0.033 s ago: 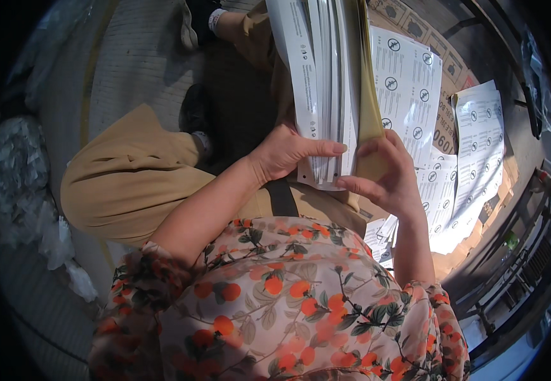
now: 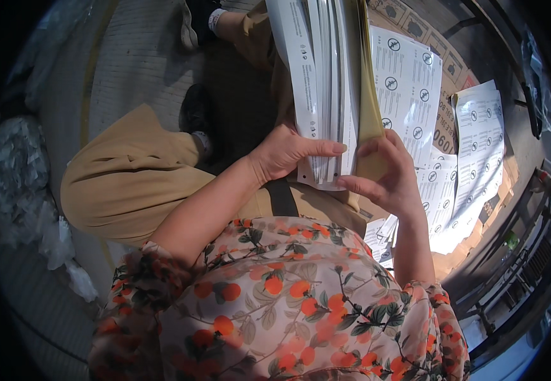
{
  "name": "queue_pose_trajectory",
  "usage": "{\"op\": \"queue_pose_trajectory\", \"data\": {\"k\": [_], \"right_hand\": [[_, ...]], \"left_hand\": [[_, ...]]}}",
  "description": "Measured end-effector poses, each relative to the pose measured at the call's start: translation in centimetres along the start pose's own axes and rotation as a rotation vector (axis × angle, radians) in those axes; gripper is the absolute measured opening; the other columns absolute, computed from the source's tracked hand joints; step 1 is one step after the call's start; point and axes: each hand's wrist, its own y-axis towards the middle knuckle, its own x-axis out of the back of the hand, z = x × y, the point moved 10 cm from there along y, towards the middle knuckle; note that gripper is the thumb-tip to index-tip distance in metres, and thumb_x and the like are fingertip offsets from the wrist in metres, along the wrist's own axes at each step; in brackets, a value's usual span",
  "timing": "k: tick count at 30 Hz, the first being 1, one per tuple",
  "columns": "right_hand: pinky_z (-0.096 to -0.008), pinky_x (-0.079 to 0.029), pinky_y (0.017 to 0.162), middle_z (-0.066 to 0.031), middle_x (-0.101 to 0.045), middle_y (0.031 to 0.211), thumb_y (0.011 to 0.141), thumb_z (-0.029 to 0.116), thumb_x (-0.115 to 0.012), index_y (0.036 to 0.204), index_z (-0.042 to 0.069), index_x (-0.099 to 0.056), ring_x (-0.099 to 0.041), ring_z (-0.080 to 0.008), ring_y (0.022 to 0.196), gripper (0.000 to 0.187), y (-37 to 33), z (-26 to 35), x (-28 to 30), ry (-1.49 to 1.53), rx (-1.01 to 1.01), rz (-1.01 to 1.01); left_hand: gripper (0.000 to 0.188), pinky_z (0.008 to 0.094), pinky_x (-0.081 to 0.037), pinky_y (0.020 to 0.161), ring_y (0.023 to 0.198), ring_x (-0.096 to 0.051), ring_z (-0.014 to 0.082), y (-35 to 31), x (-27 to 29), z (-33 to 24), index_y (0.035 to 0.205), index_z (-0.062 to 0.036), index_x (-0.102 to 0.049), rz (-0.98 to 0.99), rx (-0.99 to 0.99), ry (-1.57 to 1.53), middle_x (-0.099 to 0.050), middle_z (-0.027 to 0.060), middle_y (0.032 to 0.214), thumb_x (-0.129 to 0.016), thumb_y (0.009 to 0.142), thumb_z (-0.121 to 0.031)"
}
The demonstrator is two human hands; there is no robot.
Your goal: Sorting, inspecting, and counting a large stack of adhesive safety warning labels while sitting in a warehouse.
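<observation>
A thick stack of white printed paper strips or sheets point(image 2: 332, 82) stands up from my lap, its upper end beyond the top of the view. My left hand point(image 2: 285, 151) grips it from the left, thumb laid across the front near the lower end. A yellowish sheet point(image 2: 370, 108) runs along the stack's right side. My right hand point(image 2: 389, 178) curls round the lower right corner: its fingertips touch the yellowish sheet, while the thumb tip presses at the bottom edge of the white paper. What the left fingers do behind the stack is hidden.
On my right, printed label sheets point(image 2: 408, 82) overlap on brown cardboard point(image 2: 446, 130), with another sheet pile point(image 2: 478, 140) farther right. Dark metal framing point(image 2: 516, 57) borders the right side. Clear plastic bags point(image 2: 21, 178) lie far left. My tan-trousered leg point(image 2: 123, 184) spreads leftward.
</observation>
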Motion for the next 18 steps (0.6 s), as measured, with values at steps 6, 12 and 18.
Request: {"op": "queue_pose_trajectory", "data": {"k": [6,12,18], "right_hand": [[-0.0299,-0.044,0.073,-0.0071,-0.048,0.093,0.053,0.028,-0.088,0.084,0.003,-0.054,-0.052,-0.0201,0.085,0.052,-0.04,0.26,-0.14,0.056,-0.034,-0.021],[-0.0275,-0.041,0.073,-0.0059,-0.045,0.092,0.050,0.024,-0.090,0.084,0.002,-0.051,-0.048,-0.0177,0.085,0.056,-0.02,0.28,-0.28,0.005,-0.089,-0.015],[-0.0286,-0.043,0.072,-0.0074,-0.047,0.091,0.054,0.027,-0.087,0.084,0.003,-0.051,-0.051,-0.0195,0.083,0.053,0.17,0.48,-0.09,-0.024,-0.030,0.001]], "left_hand": [[0.040,0.0305,-0.050,0.085,0.094,-0.061,0.0183,0.05,-0.24,0.11,0.111,-0.0018,-0.059,0.023,0.007,-0.029,-0.064,0.0096,0.104,-0.073,0.073,-0.002],[0.043,0.0333,-0.050,0.086,0.096,-0.061,0.0203,0.14,-0.34,0.41,0.114,-0.0004,-0.056,0.036,0.036,-0.061,-0.063,0.0120,0.106,-0.071,0.073,0.000],[0.040,0.0311,-0.050,0.085,0.095,-0.062,0.0195,0.22,-0.02,0.57,0.112,0.0002,-0.058,0.033,0.034,-0.054,-0.063,0.0110,0.105,-0.072,0.074,-0.002]]}}
